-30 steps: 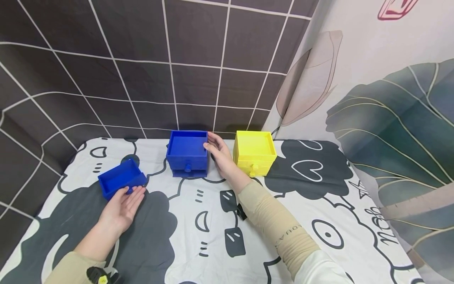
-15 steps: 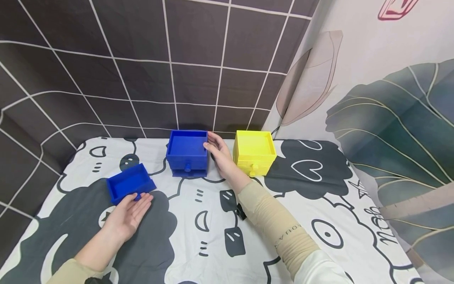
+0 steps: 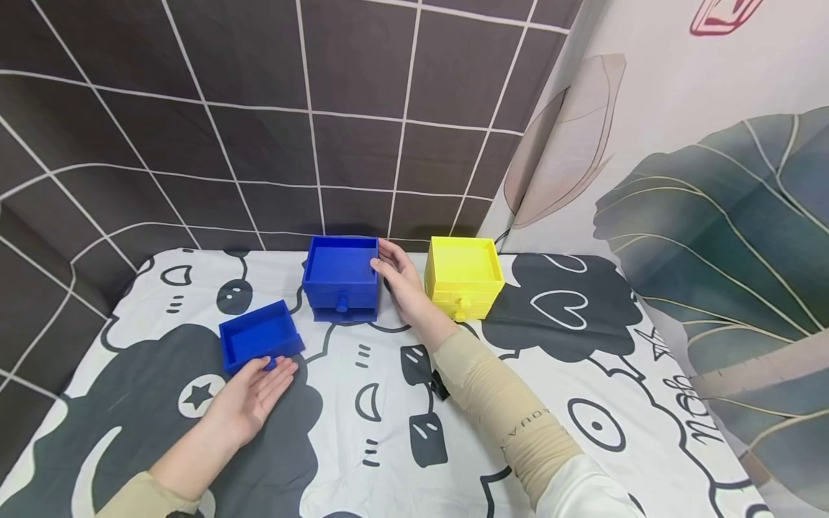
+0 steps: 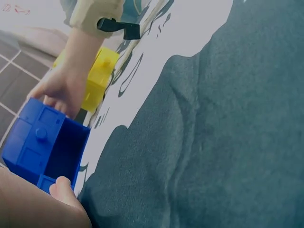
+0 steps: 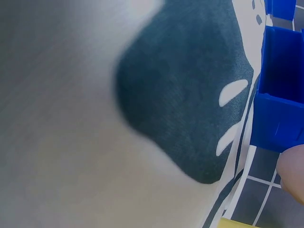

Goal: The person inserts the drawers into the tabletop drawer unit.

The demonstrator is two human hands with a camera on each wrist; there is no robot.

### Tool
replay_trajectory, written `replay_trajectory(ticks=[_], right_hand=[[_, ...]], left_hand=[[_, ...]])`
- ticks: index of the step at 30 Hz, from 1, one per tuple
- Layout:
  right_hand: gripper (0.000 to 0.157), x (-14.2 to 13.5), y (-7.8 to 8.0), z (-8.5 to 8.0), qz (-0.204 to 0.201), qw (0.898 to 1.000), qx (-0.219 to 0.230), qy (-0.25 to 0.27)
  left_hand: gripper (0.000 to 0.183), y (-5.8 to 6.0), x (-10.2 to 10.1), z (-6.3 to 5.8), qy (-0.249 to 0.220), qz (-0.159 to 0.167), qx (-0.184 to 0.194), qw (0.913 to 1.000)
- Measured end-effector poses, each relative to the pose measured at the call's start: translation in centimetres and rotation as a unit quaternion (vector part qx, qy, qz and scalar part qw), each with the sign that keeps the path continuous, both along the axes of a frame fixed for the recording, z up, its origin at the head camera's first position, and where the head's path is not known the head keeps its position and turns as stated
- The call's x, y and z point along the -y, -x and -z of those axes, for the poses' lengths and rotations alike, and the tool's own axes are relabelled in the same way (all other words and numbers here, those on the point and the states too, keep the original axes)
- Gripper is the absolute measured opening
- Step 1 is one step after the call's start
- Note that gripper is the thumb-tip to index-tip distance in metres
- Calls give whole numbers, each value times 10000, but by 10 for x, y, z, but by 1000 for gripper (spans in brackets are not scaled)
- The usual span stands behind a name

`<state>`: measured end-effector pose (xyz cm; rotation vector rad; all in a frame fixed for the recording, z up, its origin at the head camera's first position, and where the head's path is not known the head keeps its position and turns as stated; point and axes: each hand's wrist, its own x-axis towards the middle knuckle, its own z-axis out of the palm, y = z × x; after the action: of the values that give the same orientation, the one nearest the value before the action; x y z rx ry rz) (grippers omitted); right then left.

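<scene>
My left hand (image 3: 242,406) pinches the knob of a loose blue drawer (image 3: 259,334) in the head view. The drawer's inside is bare, and it is held palm up, left of a small blue drawer cabinet (image 3: 340,262). My right hand (image 3: 401,280) grips that cabinet's right side, thumb at the top rim and fingers along the side wall. In the left wrist view the cabinet (image 4: 28,142) has a knobbed drawer in its upper level and an open slot (image 4: 66,147) below. The right wrist view shows the cabinet (image 5: 275,123) and a corner of the loose drawer (image 5: 281,8).
A small yellow drawer cabinet (image 3: 463,270) stands just right of my right hand. Black and white cartoon cloth (image 3: 363,446) covers the table. A dark grid-patterned curtain (image 3: 259,144) hangs behind, and a leaf-printed one (image 3: 732,237) is at the right.
My left hand has moved the loose blue drawer rightward and slightly toward me, nearer the blue cabinet. The right hand and both cabinets have stayed in place.
</scene>
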<state>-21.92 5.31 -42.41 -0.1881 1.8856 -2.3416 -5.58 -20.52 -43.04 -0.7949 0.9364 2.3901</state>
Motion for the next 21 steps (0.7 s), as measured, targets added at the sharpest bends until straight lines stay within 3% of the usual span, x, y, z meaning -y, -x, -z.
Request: replay_trajectory(ticks=[21], right_hand=[[56, 0, 0, 0, 29, 10000, 13, 1]], left_hand=[[37, -12, -21, 4, 365, 577, -428, 9967]])
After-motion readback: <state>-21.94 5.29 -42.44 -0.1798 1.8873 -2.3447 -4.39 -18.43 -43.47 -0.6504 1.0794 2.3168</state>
